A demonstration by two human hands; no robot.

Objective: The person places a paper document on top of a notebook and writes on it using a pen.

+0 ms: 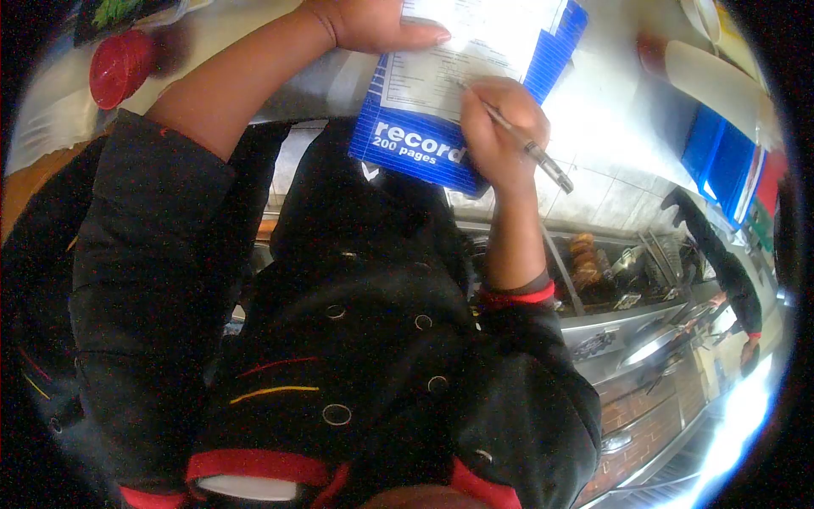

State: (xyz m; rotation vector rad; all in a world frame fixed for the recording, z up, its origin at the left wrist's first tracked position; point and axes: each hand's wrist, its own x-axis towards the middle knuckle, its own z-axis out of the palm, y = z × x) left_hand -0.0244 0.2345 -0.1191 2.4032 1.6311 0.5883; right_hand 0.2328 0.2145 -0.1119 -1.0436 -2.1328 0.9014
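Observation:
My right hand [506,131] is closed around a pen [547,161]. The pen's tip points at a printed form [424,81] with lines of text. Under the form lies a blue record book [390,151] marked "record 200 pages". My left hand [369,24] rests at the form's left edge, its thumb stretched out over the paper. The top of the view cuts off part of that hand, and its other fingers are hidden.
A red plastic container [120,68] stands at the upper left. Blue folders [721,161] lie at the right. Metal kitchen equipment [627,310] with browned food [585,261] is at lower right. Another person's black sleeve [721,250] reaches in at the far right.

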